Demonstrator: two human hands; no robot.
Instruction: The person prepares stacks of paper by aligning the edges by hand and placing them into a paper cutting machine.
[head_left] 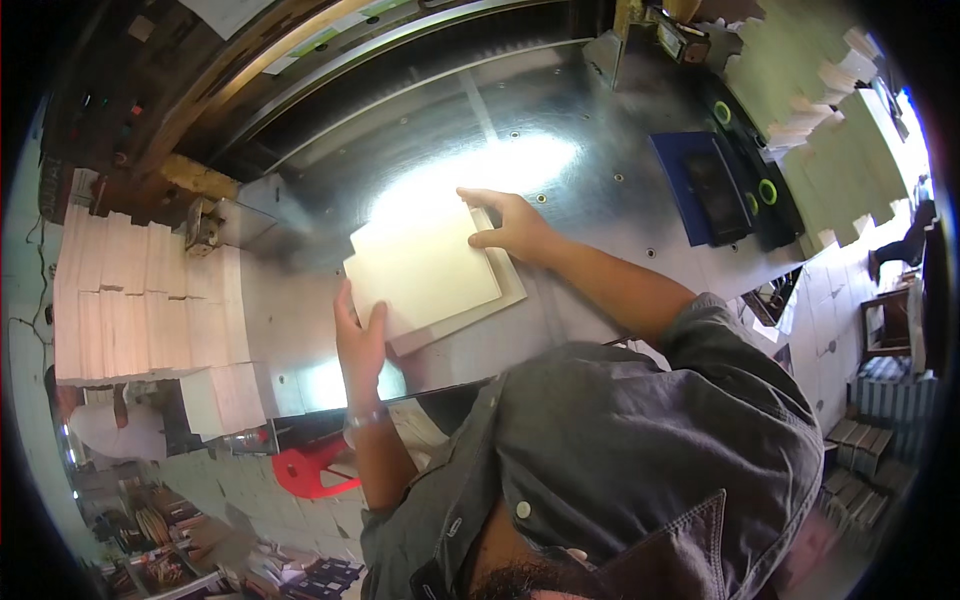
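Observation:
A thick stack of cream paper sheets [425, 270] lies on the shiny metal bed [560, 150] of a cutting machine. The upper part of the stack is twisted a little against the lower sheets. My left hand [360, 340] grips the stack's near left corner, thumb on top. My right hand [510, 225] presses on the far right corner with the fingers spread along the edge. Both forearms come in from below, over my grey shirt.
The machine's dark clamp and blade housing [330, 70] runs across the back. Tall piles of cut paper [150, 300] stand on the left, more cream piles [820, 110] at the right. A blue control panel [705, 185] sits on the bed's right side. A red plastic stool [315, 465] is below.

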